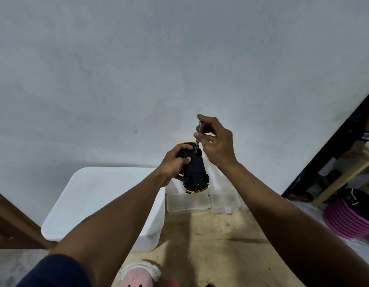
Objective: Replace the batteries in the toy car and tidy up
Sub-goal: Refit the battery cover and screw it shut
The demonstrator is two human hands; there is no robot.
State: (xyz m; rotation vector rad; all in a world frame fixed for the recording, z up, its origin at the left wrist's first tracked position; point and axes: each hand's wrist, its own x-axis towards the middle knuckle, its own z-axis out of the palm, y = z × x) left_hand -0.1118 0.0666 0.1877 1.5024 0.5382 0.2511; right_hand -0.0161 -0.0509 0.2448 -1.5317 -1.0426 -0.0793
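I hold a yellow toy car (195, 172) upside down in the air, its black underside facing me. My left hand (175, 162) grips the car's left side near the far end. My right hand (215, 141) pinches a small screwdriver (198, 139) by its clear handle, held nearly upright. The screwdriver's tip touches the car's underside near the far end, close to a small round hole. No batteries are visible.
Below the car stand clear plastic boxes (188, 203) on a wooden tabletop (210, 241). A large white bin (104, 201) sits to the left. A pink basket (348, 220) and a wooden rack (345, 177) are at the right. A pink-and-white object (138, 274) lies at the near edge.
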